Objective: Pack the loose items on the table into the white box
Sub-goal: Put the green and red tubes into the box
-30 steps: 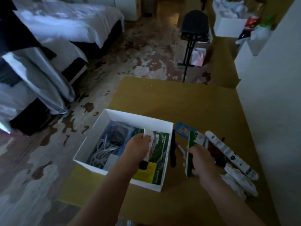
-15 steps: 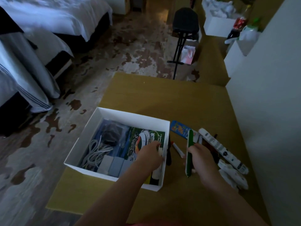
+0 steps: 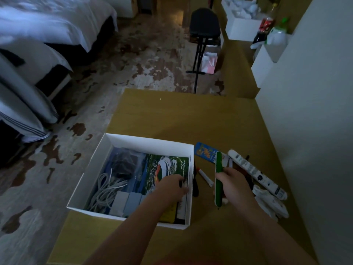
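Holding one green stick (image 3: 218, 175) in our right hand (image 3: 236, 185); left hand (image 3: 171, 188), grip unclear, in white box (image 3: 150, 143) beside one cable (image 3: 107, 190).

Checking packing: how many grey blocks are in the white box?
3 along its near wall: left block, middle block, right block partly under the forearm; others may be hidden.

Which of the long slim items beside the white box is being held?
The green strip, gripped by the right hand. The red-capped marker and the white printed tube lie on the table, in no hand.
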